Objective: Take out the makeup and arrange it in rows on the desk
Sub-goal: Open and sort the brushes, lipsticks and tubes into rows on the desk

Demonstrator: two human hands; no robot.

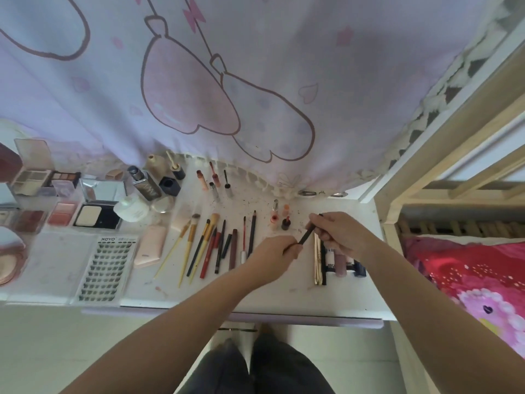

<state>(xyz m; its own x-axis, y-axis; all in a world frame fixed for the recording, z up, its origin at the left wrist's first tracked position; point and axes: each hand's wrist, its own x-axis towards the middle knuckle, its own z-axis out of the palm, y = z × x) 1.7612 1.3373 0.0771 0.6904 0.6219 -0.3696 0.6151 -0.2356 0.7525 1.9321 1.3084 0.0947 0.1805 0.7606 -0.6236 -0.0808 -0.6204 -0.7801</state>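
Note:
Both hands hold one thin dark makeup pencil (306,234) above the white desk (284,291). My left hand (279,248) grips its lower end; my right hand (332,228) pinches its upper end. Left of the hands lies a row of brushes and pencils (210,248). Under my right hand lies a gold tube (318,263) beside several small tubes (343,263). Small nail-polish bottles (279,217) stand just behind the hands. Palettes and compacts (65,206) fill the far left.
A false-lash card (105,268) and a pink tube (150,245) lie at the front left. Bottles (159,180) stand at the back under a hanging curtain (227,95). A wooden bed frame (454,166) with red bedding (468,280) borders the desk's right side.

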